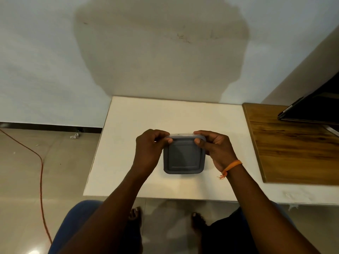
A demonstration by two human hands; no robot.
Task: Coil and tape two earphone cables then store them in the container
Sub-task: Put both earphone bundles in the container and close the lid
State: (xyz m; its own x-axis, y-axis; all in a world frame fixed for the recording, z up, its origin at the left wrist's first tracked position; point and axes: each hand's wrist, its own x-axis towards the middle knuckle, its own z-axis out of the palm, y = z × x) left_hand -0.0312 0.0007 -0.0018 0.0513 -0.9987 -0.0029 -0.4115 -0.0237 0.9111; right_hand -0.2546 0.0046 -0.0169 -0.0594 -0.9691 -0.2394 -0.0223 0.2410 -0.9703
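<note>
Left hand [149, 146], right hand [216, 146]: fingers curled.

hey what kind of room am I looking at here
Probably a home or small office corner, not a workshop: a small white table against a plain wall, a wooden desk with a dark screen, and a tiled floor with an orange cable.

We see a dim, warm-toned indoor picture, soft throughout, with fine detail smeared. Light seems to come from behind and above the person, for a broad grey shadow [161, 57] of head and shoulders falls on the pale plastered wall [36, 61]. The white rectangular worktop [139, 114] is the brightest surface, with a faint yellowish glow near its front edge. The glossy beige tiled floor [20, 180] carries a small glare spot at the lower left corner. Straight lines bow toward the edges, and the forearms look blurred.
</note>
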